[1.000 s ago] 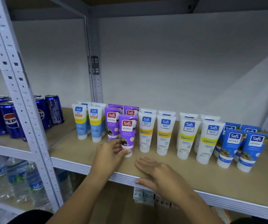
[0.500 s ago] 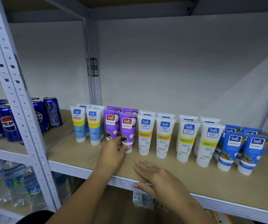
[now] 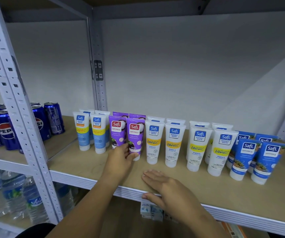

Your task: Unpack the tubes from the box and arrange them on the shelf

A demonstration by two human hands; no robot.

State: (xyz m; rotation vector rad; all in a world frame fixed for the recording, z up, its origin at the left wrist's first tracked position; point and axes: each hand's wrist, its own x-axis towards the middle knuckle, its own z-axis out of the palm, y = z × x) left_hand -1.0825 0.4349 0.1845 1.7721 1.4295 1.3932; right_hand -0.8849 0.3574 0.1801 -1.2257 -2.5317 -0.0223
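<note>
Right now your right hand lies flat on the front of the wooden shelf, fingers straight and together, thumb hooked over the white metal edge; it holds nothing. Just beyond and to the left, your left hand reaches the front purple Safi Naturals tube, thumb and fingers curled round its lower part near the cap, gripping it while it stands upright on the shelf.

Tubes stand caps down in pairs, front row w/ a second row close behind. Counted L to R: 4 light-blue Safi Perfect White tubes (2 front, 2 behind), 4 purple Naturals incl. the one you hold, a second purple one touching it on the left, 2 more behind showing tops only. Next 4 white tubes with an orange-yellow Vitamin C band, then, after a small gap, 4 white tubes with a bright yellow band, then 4 dark-blue Safi Naturals tubes at the far right. That makes 20 tubes visible.

Below the shelf edge, under your right hand, a few small white-and-blue packs show; count unclear. In the left bay, approx. 8 Pepsi cans are visible, partly hidden by the upright post. Lower left, at least 4 water bottles, blurred. Behind everything is a plain grey wall.
</note>
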